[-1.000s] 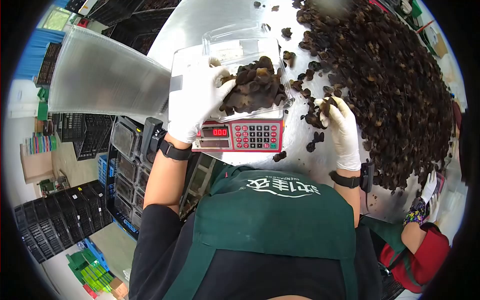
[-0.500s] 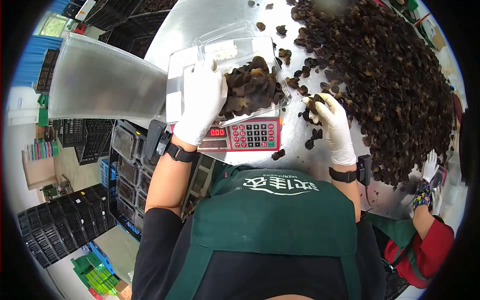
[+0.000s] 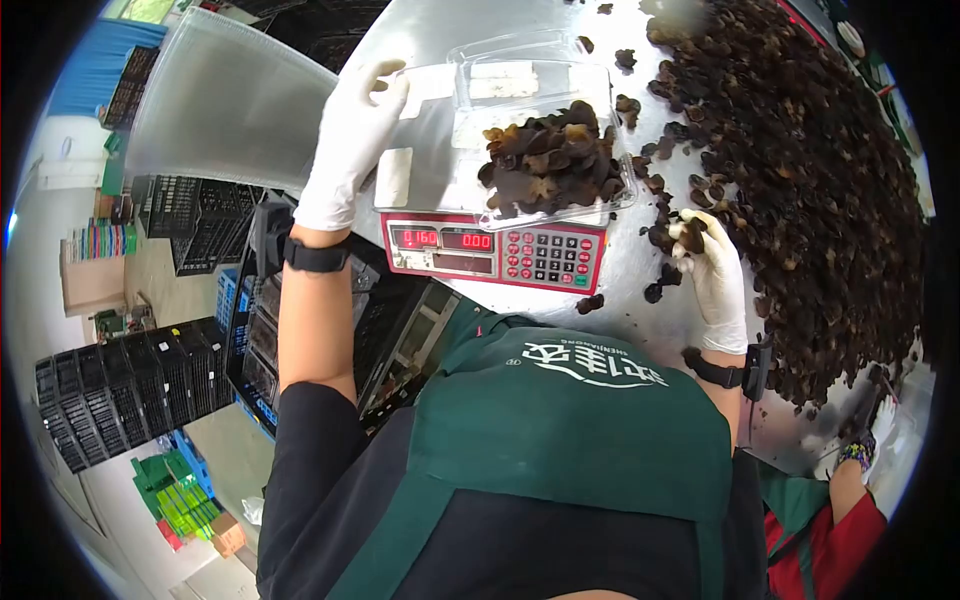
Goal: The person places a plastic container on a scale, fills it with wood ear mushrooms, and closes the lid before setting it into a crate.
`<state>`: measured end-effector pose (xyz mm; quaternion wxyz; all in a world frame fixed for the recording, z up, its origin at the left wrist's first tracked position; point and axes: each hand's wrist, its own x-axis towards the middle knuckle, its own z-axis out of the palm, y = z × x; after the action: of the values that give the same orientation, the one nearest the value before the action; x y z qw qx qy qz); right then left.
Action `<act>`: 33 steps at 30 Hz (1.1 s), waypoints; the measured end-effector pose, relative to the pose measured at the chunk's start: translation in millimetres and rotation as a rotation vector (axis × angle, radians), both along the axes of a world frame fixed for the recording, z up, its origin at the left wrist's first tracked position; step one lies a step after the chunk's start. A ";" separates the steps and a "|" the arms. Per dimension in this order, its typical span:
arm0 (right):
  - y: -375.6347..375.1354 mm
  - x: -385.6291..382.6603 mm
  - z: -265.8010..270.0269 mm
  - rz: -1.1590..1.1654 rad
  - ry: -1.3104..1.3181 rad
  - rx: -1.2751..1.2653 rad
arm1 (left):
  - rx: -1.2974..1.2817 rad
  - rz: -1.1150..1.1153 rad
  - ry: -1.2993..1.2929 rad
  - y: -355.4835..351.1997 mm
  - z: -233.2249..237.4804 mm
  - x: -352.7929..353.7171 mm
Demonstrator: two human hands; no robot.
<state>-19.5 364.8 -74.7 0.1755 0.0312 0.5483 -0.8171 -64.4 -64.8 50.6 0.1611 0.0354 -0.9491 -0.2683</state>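
Note:
My left hand [image 3: 352, 145], in a white glove, is at the left edge of the scale [image 3: 440, 246], thumb and fingers apart and holding nothing. On the scale's plate sits a clear plastic box [image 3: 625, 195], its lid [image 3: 520, 50] folded back. Dark wood ear mushrooms [image 3: 550, 165] fill its near part. The red display reads 0.160 and 0.00. To the right of the scale, my right hand [image 3: 715, 275], also gloved, pinches a wood ear mushroom [image 3: 690, 236] above the metal table. A few loose pieces lie beside those fingers.
A large heap of wood ear mushrooms [image 3: 800, 200] covers the table's right side. Clear plastic boxes [image 3: 230, 105] are stacked at the left. Black crates [image 3: 130, 390] stand on the floor. At the lower right, a co-worker's gloved hand [image 3: 884, 425] is by the heap.
My left hand has let go of the box and moved left. The visible display has gone from 0.00 to 0.160. My right hand keeps its pinch beside the scale. The view has shifted.

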 end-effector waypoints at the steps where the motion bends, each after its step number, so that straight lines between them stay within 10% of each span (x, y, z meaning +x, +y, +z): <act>1: 0.7 0.7 -0.5 0.020 -0.002 0.004 | -0.005 -0.023 0.005 -2.4 -7.6 -3.1; 17: -48.2 -20.3 65.1 -0.012 0.161 0.270 | -0.360 -0.101 -0.239 22.4 -59.5 -60.0; 22: -139.8 -49.1 106.3 0.232 0.652 0.387 | -0.390 -0.247 -0.175 0.6 -79.3 -69.3; 23: -167.6 -58.8 72.9 0.000 1.160 0.652 | -0.388 -0.271 -0.154 -6.4 -88.4 -73.5; 25: -193.6 -62.4 57.9 0.040 1.195 0.756 | -0.272 -0.257 0.115 -23.6 -115.1 -70.6; 33: -121.2 -73.6 78.7 -0.034 1.044 0.952 | 0.280 0.100 -0.213 25.8 -31.2 -10.5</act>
<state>-93.1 243.6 4.0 -0.1560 -0.2830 0.8580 -0.3994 -74.9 -39.0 19.4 0.0664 0.1329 -0.9112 -0.3843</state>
